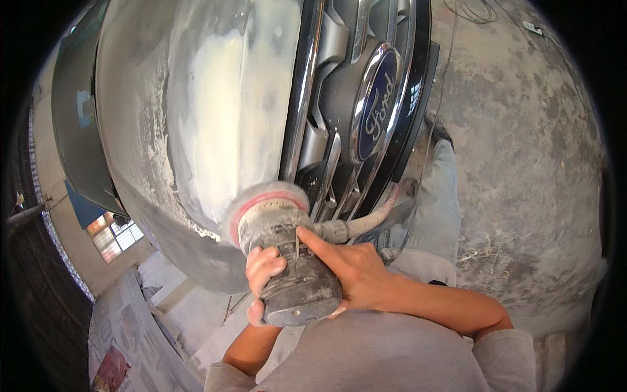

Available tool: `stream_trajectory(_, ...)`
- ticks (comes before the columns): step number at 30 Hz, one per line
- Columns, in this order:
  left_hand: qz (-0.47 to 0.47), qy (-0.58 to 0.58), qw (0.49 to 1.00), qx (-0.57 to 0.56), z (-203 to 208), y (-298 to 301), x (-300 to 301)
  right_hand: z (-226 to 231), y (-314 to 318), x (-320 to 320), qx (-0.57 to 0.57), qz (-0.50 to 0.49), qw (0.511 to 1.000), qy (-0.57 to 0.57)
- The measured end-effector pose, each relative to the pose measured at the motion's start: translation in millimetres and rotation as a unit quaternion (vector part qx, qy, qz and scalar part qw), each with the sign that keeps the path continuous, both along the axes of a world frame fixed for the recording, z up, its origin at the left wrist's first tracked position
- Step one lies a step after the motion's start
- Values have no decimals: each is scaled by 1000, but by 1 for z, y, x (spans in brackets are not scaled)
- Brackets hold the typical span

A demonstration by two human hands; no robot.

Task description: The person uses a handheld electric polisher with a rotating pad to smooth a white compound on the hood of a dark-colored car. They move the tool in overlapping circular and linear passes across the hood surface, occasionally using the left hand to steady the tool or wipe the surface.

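Currently, head view: both hands wrapped around grey sander [290,268], left hand [262,274] gripping its body, right hand [349,271] clamped on top, index finger extended. Sander pad pressed against white filler patch [225,111] on car hood [137,130], beside chrome grille [333,117]. Hose [372,219] exits right.

Matt, dusty filler coats the car hood [215,98] beside a glossy chrome grille [339,130]; the sander [287,261] looks dust-caked plastic.

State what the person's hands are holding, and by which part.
Both hands grip a dusty round power sander by its body: the left hand wraps its left side, the right hand its right side, forefinger laid across the top. Its pad meets the car panel.
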State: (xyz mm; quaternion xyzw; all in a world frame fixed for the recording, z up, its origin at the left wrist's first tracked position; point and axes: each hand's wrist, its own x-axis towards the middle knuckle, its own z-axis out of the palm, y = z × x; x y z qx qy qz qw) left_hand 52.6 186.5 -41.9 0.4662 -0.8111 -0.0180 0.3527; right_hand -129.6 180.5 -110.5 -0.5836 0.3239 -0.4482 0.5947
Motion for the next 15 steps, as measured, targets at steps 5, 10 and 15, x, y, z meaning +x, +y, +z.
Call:
stream_trajectory(5, -40, -11, 995, 86, 4, -30, -15, -1, -21, -21, 58, 22, 998, -12)
stream_trajectory(10, -42, 66, 984, 158, 6, -114, -67, -8, -85, -57, 130, -31, 989, -58)
stream_trajectory(15, -79, 37, 986, 143, 13, -112, -67, 3, -91, -60, 113, 2, 991, -68)
